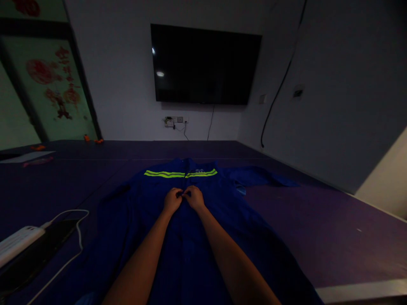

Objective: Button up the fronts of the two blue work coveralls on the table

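A dark blue work jacket (222, 212) lies spread front side up on the purple surface, with a yellow-green reflective band across its chest. Its sleeve at the right stretches out sideways. My left hand (173, 200) and my right hand (193, 197) meet at the jacket's front opening, just below the band. Both have thumb and fingers pinched on the cloth along the front edge. Whether a button or other fastener sits between the fingertips is too dark to make out.
At the left, a white power strip (22, 241) with a white cable (80, 237) rests on a dark flat object beside the jacket. A black television (206, 67) hangs on the far wall. A dark cable (280, 87) runs down the right wall. Small orange objects (99, 141) lie near the door.
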`<state>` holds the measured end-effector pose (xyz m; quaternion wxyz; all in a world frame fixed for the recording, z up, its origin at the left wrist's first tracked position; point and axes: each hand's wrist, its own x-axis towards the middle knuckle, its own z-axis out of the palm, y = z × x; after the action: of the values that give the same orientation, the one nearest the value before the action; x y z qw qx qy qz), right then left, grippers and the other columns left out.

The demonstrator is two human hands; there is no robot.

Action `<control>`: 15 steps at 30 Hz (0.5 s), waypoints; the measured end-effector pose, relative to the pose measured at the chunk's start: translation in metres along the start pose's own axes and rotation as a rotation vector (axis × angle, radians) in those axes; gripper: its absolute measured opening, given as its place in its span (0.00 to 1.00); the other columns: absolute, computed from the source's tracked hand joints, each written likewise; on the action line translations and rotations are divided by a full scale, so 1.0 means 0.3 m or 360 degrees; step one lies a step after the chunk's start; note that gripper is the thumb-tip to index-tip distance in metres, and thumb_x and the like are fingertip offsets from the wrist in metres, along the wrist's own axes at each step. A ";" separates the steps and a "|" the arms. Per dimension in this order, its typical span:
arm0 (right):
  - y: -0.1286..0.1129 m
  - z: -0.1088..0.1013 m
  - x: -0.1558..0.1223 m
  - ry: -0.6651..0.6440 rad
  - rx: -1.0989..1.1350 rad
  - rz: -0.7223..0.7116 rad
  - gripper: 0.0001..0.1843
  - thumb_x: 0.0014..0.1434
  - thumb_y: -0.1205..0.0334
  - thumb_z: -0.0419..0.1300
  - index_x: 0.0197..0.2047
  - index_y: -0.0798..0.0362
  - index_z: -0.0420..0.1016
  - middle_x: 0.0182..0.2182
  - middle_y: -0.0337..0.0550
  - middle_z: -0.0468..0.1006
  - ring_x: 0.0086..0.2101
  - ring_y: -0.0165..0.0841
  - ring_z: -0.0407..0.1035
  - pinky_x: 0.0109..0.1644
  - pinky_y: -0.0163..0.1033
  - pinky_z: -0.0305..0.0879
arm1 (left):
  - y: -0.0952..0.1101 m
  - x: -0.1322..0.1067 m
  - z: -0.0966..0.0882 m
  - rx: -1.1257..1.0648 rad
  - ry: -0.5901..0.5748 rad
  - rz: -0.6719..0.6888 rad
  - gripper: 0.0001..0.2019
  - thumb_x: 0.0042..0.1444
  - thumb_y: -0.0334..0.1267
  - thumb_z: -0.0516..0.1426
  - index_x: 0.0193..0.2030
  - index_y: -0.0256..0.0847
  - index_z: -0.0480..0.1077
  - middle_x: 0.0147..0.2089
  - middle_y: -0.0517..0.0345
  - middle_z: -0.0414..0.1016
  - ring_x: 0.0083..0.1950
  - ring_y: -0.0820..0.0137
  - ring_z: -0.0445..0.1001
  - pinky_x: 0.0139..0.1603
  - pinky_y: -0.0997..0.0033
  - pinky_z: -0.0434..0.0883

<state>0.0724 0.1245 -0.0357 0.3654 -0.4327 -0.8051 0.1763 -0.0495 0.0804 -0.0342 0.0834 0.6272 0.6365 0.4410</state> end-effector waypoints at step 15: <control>-0.005 0.010 -0.007 0.0083 -0.0024 0.0023 0.02 0.49 0.66 0.60 0.30 0.53 0.74 0.33 0.43 0.74 0.39 0.33 0.67 0.44 0.36 0.59 | -0.009 0.002 0.004 -0.0069 0.0072 0.0080 0.14 0.42 0.20 0.51 0.33 0.36 0.73 0.37 0.55 0.72 0.40 0.72 0.69 0.44 0.71 0.67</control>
<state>0.0701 0.1221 -0.0377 0.3817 -0.4459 -0.7934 0.1616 -0.0508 0.0820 -0.0365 0.0716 0.6308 0.6126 0.4708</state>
